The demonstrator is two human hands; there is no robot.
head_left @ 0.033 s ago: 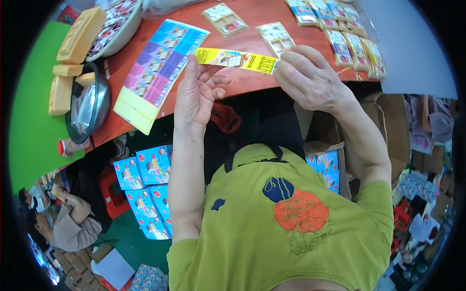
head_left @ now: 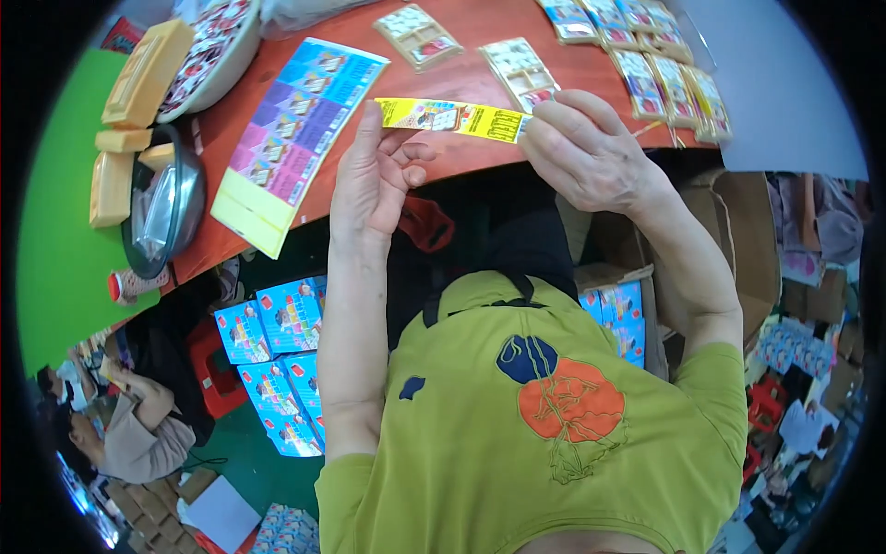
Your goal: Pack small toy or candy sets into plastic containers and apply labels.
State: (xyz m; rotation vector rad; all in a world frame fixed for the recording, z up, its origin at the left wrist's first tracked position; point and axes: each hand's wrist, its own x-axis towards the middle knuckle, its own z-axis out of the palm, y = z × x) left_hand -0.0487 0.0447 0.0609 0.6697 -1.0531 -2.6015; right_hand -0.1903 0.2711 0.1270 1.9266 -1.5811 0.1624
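Observation:
A narrow yellow printed sticker strip [head_left: 457, 118] is stretched level between my hands, above the table's near edge. My left hand [head_left: 380, 175] has its left end at the raised thumb, the other fingers loosely curled. My right hand [head_left: 591, 148] pinches the right end between thumb and fingertips, which hide that tip. Left of my left hand lies a sheet of stickers [head_left: 295, 138] in blue, purple and pink, with a bare yellow lower part. Beyond the strip are a small compartment tray [head_left: 417, 39] and another compartment tray [head_left: 519, 72], each partly filled with white pieces.
Filled packs [head_left: 646, 83] stand in rows at the red table's [head_left: 452, 175] far right. A white basin [head_left: 221, 65] of small packets, yellow plastic boxes [head_left: 148, 74] and a dark bowl [head_left: 171, 208] are at left. Blue cartons [head_left: 277, 332] sit below; a co-worker [head_left: 138, 425] sits at lower left.
The table and its things sit slightly farther left in the picture. Both hands keep their hold on the yellow sticker strip, almost unmoved.

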